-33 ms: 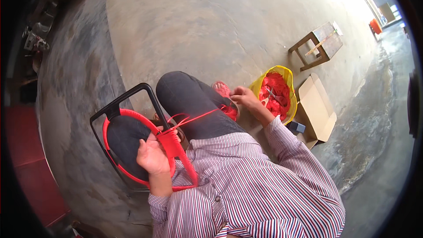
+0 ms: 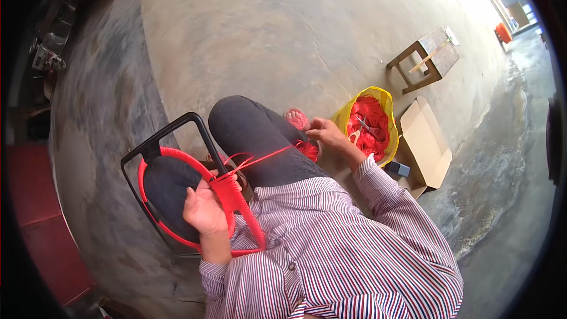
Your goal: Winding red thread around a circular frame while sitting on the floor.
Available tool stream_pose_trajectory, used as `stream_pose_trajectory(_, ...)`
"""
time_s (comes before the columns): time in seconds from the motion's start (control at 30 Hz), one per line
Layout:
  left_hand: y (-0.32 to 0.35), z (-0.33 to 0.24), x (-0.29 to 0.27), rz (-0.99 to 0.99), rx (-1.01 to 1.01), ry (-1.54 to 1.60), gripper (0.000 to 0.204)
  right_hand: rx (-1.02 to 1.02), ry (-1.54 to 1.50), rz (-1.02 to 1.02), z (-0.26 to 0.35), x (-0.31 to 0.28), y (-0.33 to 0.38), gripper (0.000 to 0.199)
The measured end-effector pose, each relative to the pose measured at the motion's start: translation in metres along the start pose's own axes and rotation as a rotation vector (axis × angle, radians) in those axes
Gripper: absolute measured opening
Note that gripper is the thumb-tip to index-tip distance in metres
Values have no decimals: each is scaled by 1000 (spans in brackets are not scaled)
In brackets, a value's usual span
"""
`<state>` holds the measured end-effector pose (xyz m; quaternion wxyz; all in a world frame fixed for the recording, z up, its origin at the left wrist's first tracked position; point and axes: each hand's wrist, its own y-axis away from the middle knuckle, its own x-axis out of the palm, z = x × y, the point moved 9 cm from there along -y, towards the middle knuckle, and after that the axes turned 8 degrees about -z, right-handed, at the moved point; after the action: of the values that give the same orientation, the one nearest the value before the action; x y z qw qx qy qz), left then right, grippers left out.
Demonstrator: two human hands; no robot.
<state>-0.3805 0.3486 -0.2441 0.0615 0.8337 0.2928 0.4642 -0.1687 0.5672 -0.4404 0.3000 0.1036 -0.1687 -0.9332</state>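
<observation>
A black frame [image 2: 204, 133] with a red-wrapped oval ring [image 2: 140, 184] rests tilted against my left thigh. My left hand [image 2: 208, 210] reaches through the ring, palm up. Its fingers curl round the red-wrapped side [image 2: 227, 192], partly hidden behind it, and the thumb stands apart. From there a thin red strand [image 2: 269, 156] runs taut across my dark trousers toward the right, with loose ends near the ring. My right hand [image 2: 329, 134] is closed beside my right knee, fingertips pinched together; what they hold is hidden. Below it lies a red bundle of strands [image 2: 307, 150].
A yellow bag [image 2: 388, 103] at the right holds red strands and scissors [image 2: 362, 123]. Beside it are an opened cardboard box [image 2: 426, 142] and a small dark blue box [image 2: 399, 169]. Beyond stands a wooden stool [image 2: 438, 53]. A red panel [image 2: 47, 224] is at far left.
</observation>
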Motion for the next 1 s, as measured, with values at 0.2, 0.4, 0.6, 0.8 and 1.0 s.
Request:
stream_pose_trajectory(0.2,-2,-1,-3,-31,-2,-11,63,112,372,133,-9,33,16,35)
stream_pose_trajectory(0.4,-2,0,-6,-40,-1,8,62,111,548,176,-22,37,41,39)
stream_pose_trajectory(0.6,-3,0,-1,-34,7,8,64,206,135,45,-72,15,24,18)
stream_pose_trajectory(0.8,-4,1,-1,-23,15,21,65,-111,-318,-196,21,-38,23,10)
stream_pose_trajectory(1.0,-4,-1,-8,-56,27,-20,65,89,-608,-127,41,-17,21,15)
